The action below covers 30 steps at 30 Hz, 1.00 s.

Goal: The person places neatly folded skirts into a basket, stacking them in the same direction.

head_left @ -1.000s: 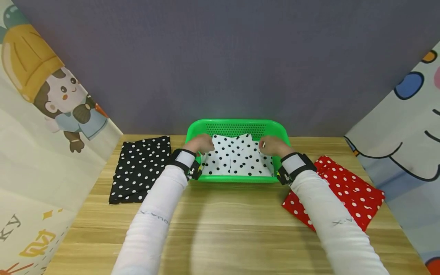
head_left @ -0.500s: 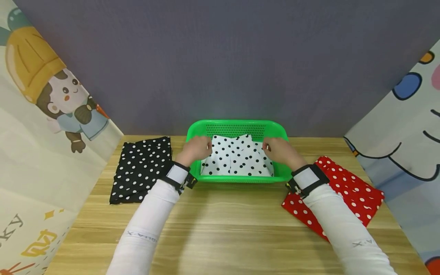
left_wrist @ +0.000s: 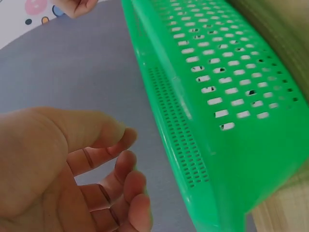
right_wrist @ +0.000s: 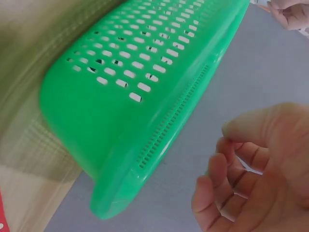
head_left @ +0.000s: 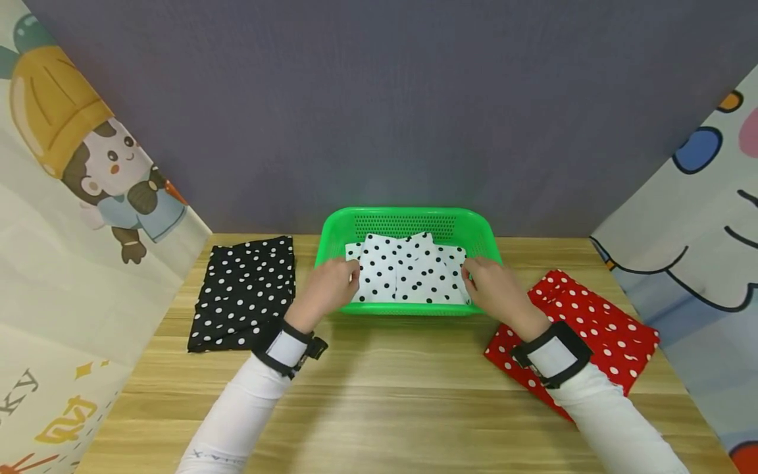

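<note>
A folded white cloth with black dots lies inside the green plastic basket. My left hand hovers over the basket's left end, and my right hand over its right end. In the left wrist view the left hand has loosely bent fingers and grips nothing, apart from the basket wall. The right wrist view shows the right hand likewise relaxed and holding nothing, beside the basket.
To the left, a folded black cloth with white dots lies on the wooden table. A folded red cloth with white dots lies to the right, partly under the right forearm. Behind the basket rises a grey panel.
Both hands have drawn back toward me and apart, from inside the basket to above its ends. The white dotted cloth stays in the basket.
</note>
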Each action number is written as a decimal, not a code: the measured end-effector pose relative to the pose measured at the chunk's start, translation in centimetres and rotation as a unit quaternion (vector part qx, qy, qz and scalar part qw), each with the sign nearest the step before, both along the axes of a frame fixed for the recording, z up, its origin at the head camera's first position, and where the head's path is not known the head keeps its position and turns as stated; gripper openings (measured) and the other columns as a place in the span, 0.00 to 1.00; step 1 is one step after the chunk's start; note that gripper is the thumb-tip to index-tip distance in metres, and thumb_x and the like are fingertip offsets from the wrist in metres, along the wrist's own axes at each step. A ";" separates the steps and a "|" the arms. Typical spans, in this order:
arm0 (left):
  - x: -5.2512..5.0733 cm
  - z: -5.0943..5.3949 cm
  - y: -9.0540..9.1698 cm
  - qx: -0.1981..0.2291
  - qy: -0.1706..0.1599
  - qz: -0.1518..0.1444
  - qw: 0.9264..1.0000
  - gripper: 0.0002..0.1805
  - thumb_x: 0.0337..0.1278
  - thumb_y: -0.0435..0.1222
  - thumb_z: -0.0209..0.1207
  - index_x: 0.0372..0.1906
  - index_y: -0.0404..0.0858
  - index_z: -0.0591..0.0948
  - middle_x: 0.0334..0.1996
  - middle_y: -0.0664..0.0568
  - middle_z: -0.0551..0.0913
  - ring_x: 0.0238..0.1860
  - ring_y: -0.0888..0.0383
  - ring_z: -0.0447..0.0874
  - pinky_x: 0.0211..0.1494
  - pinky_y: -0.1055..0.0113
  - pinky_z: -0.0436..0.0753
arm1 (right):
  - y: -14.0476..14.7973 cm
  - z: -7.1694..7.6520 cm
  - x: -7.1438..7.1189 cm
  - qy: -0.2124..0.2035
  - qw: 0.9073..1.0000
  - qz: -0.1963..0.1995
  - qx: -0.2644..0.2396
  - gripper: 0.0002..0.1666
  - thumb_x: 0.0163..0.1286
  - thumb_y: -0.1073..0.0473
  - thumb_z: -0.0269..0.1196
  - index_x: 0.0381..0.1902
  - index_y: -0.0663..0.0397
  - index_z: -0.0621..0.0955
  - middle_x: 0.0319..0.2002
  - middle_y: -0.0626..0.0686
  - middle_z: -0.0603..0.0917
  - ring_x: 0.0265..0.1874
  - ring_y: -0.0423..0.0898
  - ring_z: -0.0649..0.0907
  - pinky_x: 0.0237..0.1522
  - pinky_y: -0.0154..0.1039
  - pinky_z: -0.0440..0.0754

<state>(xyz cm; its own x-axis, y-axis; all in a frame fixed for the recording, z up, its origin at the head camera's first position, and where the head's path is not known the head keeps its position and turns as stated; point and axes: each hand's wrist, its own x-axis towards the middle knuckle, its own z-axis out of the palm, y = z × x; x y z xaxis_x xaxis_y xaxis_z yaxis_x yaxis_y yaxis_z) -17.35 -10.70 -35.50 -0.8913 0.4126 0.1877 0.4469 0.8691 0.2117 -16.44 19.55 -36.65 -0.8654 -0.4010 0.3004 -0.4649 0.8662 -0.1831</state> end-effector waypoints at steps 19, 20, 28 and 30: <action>5.4 -4.3 -1.7 0.018 0.129 0.004 0.991 0.06 0.41 0.29 0.62 0.21 0.40 0.77 0.16 0.56 0.71 0.13 0.66 0.60 0.12 0.78 0.58 | 3.3 -3.8 6.8 -0.009 0.993 -0.109 -0.049 0.10 0.57 0.64 0.64 0.32 0.57 0.73 0.24 0.50 0.73 0.21 0.43 0.70 0.21 0.34 0.73; 5.6 -4.4 -1.7 0.016 0.130 0.003 0.991 0.05 0.42 0.30 0.62 0.21 0.40 0.77 0.16 0.56 0.72 0.13 0.66 0.59 0.12 0.78 0.58 | 3.5 -4.0 7.0 -0.014 0.992 -0.113 -0.049 0.10 0.57 0.64 0.64 0.33 0.57 0.73 0.24 0.51 0.74 0.22 0.44 0.70 0.23 0.35 0.75; 6.8 -5.6 -1.7 0.017 0.067 -0.003 0.998 0.03 0.46 0.33 0.62 0.26 0.41 0.78 0.23 0.56 0.74 0.19 0.65 0.67 0.17 0.78 0.65 | 6.3 -5.6 8.5 -0.028 0.989 -0.142 -0.040 0.13 0.53 0.65 0.67 0.33 0.59 0.74 0.27 0.54 0.75 0.23 0.45 0.72 0.23 0.42 0.78; 7.1 -5.9 -1.6 0.021 0.038 -0.008 0.999 0.03 0.46 0.34 0.62 0.28 0.41 0.79 0.25 0.56 0.75 0.22 0.64 0.70 0.20 0.77 0.68 | 7.1 -6.0 8.9 -0.039 0.987 -0.153 -0.030 0.14 0.53 0.64 0.67 0.35 0.60 0.75 0.28 0.56 0.76 0.24 0.47 0.73 0.24 0.44 0.79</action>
